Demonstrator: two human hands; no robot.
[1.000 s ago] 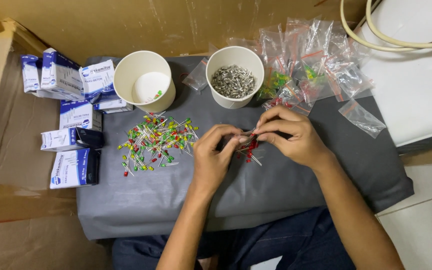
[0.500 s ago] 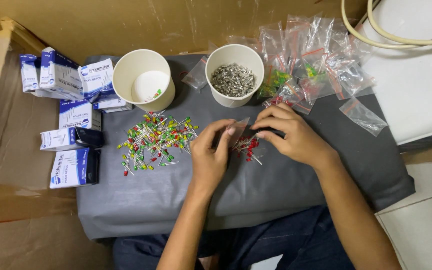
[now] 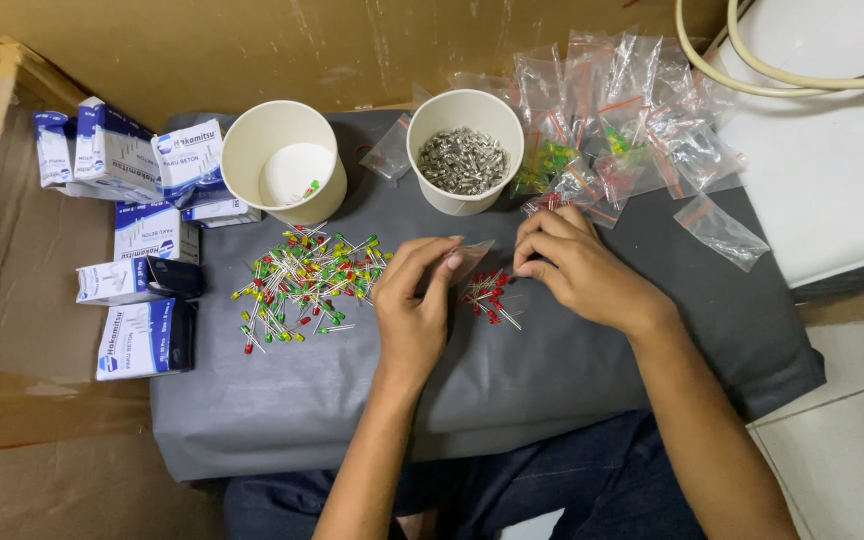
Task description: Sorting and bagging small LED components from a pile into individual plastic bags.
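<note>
Red LEDs (image 3: 487, 297) lie leads splayed rightward between left hand (image 3: 414, 300) and right hand (image 3: 577, 265).

Small clear plastic bag (image 3: 470, 258), empty-looking, flattened and tilted, pinched at its left edge by the left hand (image 3: 414, 305), fingertips (image 3: 449, 262) on the film. Just below and right of it a small loose cluster of red LEDs (image 3: 487, 296) with thin metal legs lies scattered on the grey table (image 3: 552, 380) (legs pointing every way). The right hand (image 3: 577, 268) rests palm down just right of the cluster, fingers curled, tips near the bag's right edge; contact unclear.
</note>
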